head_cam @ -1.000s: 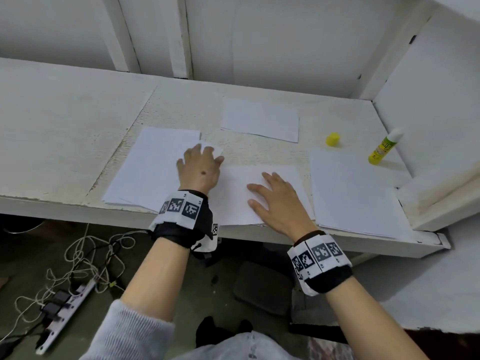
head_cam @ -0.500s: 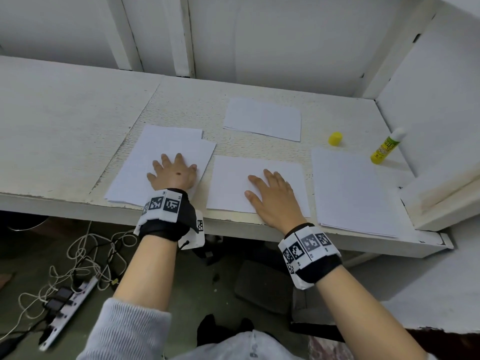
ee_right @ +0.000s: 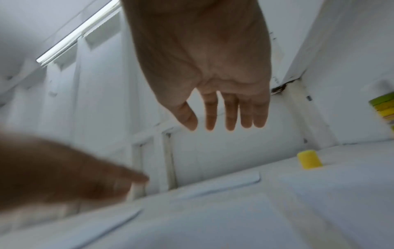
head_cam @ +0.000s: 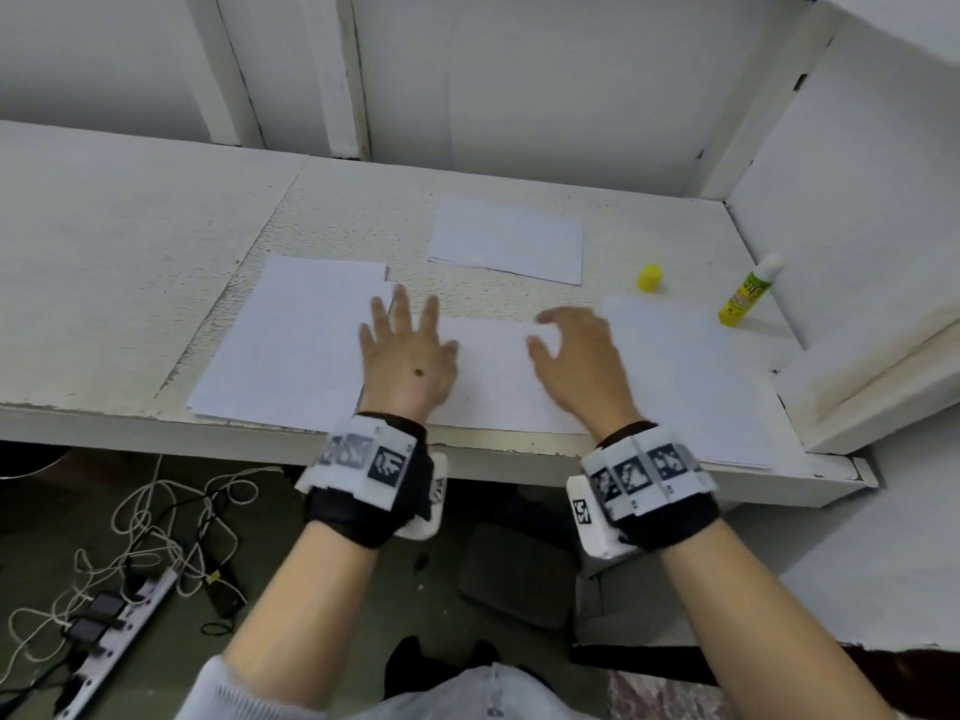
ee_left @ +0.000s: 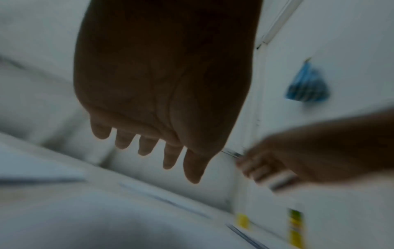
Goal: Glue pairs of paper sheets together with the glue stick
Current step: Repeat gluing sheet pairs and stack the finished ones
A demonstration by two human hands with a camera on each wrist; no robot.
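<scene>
Over the middle sheet (head_cam: 493, 376) at the near edge I have both the left hand (head_cam: 408, 356) and right hand (head_cam: 576, 366) spread loose, holding nothing, so I'd reach right for the uncapped glue stick (head_cam: 748, 291) standing at the far right, then coat this sheet's edges evenly.

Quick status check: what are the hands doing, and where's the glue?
Left hand and right hand open over middle sheet, holding nothing. Glue stick uncapped, far right; cap beside it. Nothing in the way.
</scene>
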